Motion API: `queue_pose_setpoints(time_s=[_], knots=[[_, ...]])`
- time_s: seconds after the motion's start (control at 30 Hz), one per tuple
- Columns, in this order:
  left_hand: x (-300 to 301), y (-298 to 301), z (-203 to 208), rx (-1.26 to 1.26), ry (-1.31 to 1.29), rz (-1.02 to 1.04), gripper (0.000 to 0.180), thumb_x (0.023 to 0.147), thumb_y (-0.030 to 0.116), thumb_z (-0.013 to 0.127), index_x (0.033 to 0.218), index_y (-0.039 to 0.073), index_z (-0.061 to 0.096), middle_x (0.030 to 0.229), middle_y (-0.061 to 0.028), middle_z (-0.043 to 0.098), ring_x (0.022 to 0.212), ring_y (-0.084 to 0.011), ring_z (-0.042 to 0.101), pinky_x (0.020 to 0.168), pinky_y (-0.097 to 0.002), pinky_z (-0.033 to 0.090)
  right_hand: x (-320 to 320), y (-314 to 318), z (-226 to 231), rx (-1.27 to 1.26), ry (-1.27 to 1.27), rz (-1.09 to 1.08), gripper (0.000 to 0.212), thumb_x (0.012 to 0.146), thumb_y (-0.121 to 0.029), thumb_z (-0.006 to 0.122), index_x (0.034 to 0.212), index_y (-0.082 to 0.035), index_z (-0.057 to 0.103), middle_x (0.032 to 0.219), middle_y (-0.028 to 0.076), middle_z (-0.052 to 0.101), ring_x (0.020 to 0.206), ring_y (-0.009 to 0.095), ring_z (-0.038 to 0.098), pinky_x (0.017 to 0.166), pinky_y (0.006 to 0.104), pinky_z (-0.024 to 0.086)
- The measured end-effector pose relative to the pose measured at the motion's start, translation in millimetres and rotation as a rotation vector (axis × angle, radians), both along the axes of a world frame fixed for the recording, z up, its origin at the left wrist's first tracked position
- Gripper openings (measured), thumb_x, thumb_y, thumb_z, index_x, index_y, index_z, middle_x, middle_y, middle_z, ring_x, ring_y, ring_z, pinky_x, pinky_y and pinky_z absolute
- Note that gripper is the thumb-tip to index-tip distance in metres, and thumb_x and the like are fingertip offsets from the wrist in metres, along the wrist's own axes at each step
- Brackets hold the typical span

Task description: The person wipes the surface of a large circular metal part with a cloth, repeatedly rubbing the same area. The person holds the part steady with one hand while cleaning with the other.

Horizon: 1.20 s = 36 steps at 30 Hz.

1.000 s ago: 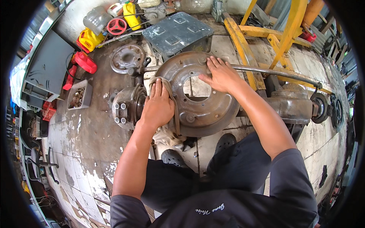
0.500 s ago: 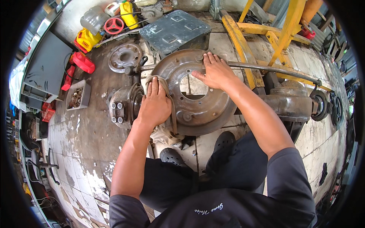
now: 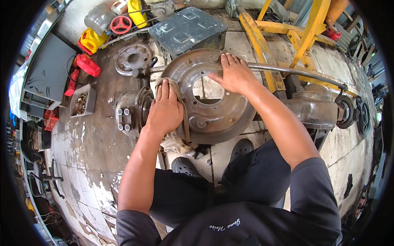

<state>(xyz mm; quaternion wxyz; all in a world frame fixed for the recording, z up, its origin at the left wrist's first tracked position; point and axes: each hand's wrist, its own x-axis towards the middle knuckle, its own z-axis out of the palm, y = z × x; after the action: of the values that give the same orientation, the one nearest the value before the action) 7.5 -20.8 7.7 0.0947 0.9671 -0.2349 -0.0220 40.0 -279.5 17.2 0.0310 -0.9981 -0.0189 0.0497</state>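
A round, brownish metal backing plate (image 3: 217,131) with a large centre hole and several small bolt holes stands in front of me, over an axle. My left hand (image 3: 166,110) lies flat on a tan rag (image 3: 179,134), pressing it against the plate's left side; its fingers are stretched out and its thumb is hidden. Across the plate's upper right edge rests my right hand (image 3: 237,76), fingers extended and thumb spread toward the centre hole. Left of the rag sits the greasy hub end (image 3: 129,112) of the axle, with shiny bolt heads.
Beyond the plate stands a dark lidded box (image 3: 188,30). A second round plate (image 3: 133,59) lies on the floor, near a bin of small parts (image 3: 83,101). A long metal rod (image 3: 295,74) runs rightward past a yellow frame (image 3: 264,51). The axle housing (image 3: 310,108) extends right.
The whole view has shifted slightly, so things sit a little higher and further left. Both hands keep their places on the rag and plate.
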Motion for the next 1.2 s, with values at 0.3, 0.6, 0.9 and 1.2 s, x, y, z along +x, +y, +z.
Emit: queue_pose_setpoints(time_s=[0.3,0.6,0.9,1.2], knots=[[-1,-1,2,0.017,0.015,0.011,0.061,0.094,0.020,0.042,0.142,-0.015,0.030,0.154,-0.0349,0.020,0.142,-0.0471,0.026,0.116,-0.0462,0.030,-9,7,-2,-0.015,0.025,-0.023,0.097,0.095,-0.071,0.031,0.152,0.007,0.019,0.158,0.025,0.022,0.147,0.037,0.023,0.120,0.0470,0.022],[-4,-1,5,-0.009,0.032,0.024,0.061,0.094,0.020,0.041,0.141,-0.016,0.031,0.152,-0.0358,0.023,0.143,-0.0458,0.025,0.116,-0.0458,0.030,-17,8,-2,-0.021,0.069,0.011,0.093,0.096,-0.069,0.028,0.152,0.005,0.020,0.159,0.023,0.021,0.148,0.037,0.020,0.120,0.0451,0.021],[-5,1,3,0.004,0.064,0.033,0.063,0.094,0.021,0.041,0.144,-0.015,0.028,0.155,-0.0333,0.020,0.144,-0.0434,0.023,0.117,-0.0444,0.029,-23,2,-1,0.004,0.078,0.032,0.094,0.096,-0.070,0.022,0.151,0.006,0.022,0.158,0.024,0.025,0.146,0.038,0.025,0.120,0.0465,0.021],[-3,-1,7,0.038,0.085,0.043,0.064,0.095,0.022,0.039,0.146,-0.013,0.024,0.156,-0.0317,0.019,0.146,-0.0410,0.022,0.118,-0.0435,0.027,-24,-11,8,0.035,0.103,0.038,0.094,0.097,-0.070,0.018,0.148,0.008,0.029,0.155,0.028,0.026,0.145,0.040,0.025,0.120,0.0424,0.024]])
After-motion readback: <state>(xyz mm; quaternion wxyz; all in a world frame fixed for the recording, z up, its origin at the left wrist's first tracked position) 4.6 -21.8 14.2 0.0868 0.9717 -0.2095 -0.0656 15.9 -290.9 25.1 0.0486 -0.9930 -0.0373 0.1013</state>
